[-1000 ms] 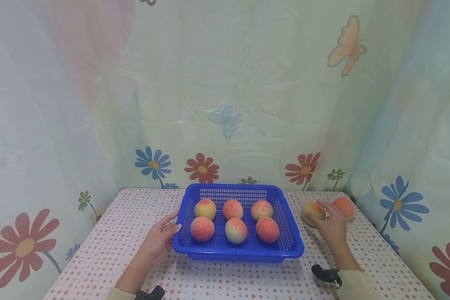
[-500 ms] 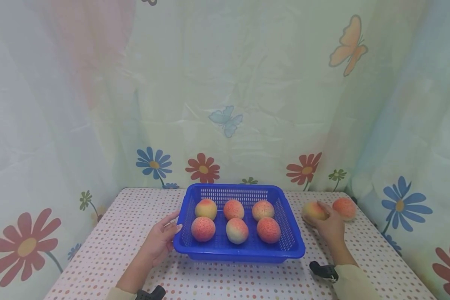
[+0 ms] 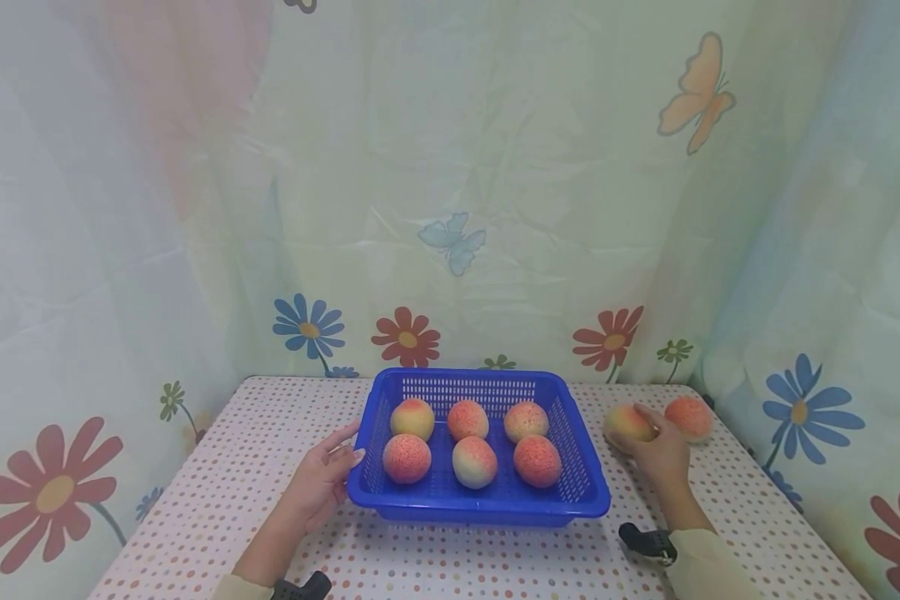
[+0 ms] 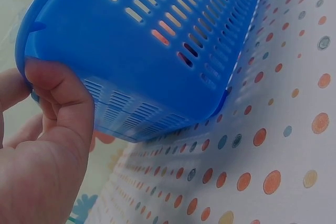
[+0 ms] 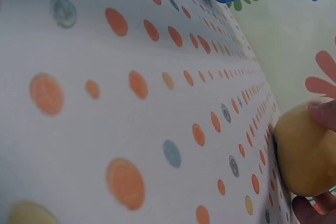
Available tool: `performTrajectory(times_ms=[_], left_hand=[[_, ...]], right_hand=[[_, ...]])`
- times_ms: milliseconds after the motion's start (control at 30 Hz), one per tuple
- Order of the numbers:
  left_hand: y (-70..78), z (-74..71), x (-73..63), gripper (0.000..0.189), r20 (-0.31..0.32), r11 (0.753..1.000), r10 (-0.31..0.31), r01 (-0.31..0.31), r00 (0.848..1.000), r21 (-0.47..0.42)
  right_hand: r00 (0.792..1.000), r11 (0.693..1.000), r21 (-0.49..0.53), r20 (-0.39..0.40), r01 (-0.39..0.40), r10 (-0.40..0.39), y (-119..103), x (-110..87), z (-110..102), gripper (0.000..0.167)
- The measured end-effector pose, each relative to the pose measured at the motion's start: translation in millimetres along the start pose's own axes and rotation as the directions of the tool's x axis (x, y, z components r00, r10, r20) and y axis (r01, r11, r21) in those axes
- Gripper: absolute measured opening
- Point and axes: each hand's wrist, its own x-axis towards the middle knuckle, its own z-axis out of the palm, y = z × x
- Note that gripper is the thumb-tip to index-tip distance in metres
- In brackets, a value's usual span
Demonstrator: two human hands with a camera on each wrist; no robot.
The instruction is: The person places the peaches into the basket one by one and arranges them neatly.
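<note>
A blue plastic basket (image 3: 480, 506) stands on the dotted table, holding several peaches in two rows, among them a red one (image 3: 407, 458) and a paler one (image 3: 474, 462). My left hand (image 3: 318, 487) pinches the basket's left rim between thumb and fingers, as the left wrist view shows up close. To the right of the basket, my right hand (image 3: 663, 454) grips a yellow-red peach (image 3: 627, 422) that sits on the table. In the right wrist view this peach (image 5: 304, 148) looks yellow, with a thumb and fingers around it.
Just beyond the right hand, another orange-red peach (image 3: 690, 418) lies near the table's right edge. The dotted tablecloth (image 3: 450, 558) covers the table. A floral curtain (image 3: 495, 317) hangs behind it and along both sides.
My right hand has shifted very slightly left relative to the far peach while staying at the yellow-red peach. The left hand and basket keep their places; the view has turned slightly.
</note>
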Motion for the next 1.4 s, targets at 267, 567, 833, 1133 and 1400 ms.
performTrajectory(times_ms=[267,567,833,1133,1400], left_hand=[[0.5,1.0,-0.3,0.066,0.006,1.0,0.001,-0.001,1.0,0.008],[2.2,2.0,-1.2,0.066,0.012,1.0,0.003,-0.003,1.0,0.012],[3.2,1.9,-2.0,0.069,0.022,1.0,0.007,-0.008,1.0,0.016],[3.8,1.4,-2.6,0.069,0.022,1.0,0.006,-0.006,1.0,0.014],[2.4,1.0,-2.2,0.068,0.024,1.0,0.004,-0.004,1.0,0.013]], right_hand=[[1.0,1.0,0.002,0.009,-0.02,0.02,2,-0.6,-1,0.077],[0.999,0.999,0.008,0.022,-0.043,0.043,2,-4.2,-3,0.077],[0.999,0.999,0.015,0.029,-0.029,0.028,-4,-11.5,-10,0.078],[0.998,0.999,-0.016,0.031,0.051,-0.051,-10,-19.3,-17,0.075],[0.994,0.994,-0.034,0.035,0.103,-0.102,-14,-26.6,-23,0.075]])
